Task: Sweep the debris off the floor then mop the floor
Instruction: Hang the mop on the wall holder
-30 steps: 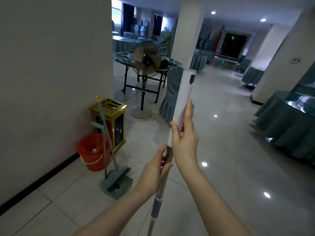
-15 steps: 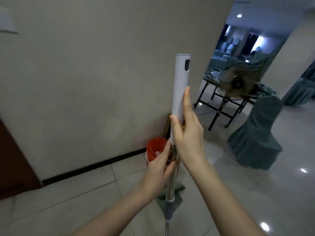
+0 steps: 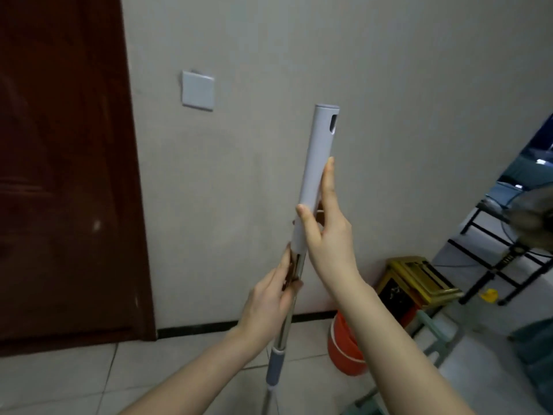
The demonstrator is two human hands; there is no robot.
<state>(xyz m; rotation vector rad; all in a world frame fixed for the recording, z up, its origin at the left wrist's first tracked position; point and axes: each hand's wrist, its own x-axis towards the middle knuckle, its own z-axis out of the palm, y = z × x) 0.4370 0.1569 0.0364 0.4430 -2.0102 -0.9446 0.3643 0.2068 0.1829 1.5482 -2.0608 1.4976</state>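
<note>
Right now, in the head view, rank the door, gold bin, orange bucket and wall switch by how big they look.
1. door
2. gold bin
3. orange bucket, partly hidden by an arm, so its place is less sure
4. wall switch
They sit at different distances from the camera, so real sizes stay uncertain.

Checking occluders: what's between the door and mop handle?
Head view: only a white switch plate on the wall, left of the mop handle; otherwise bare.
</note>
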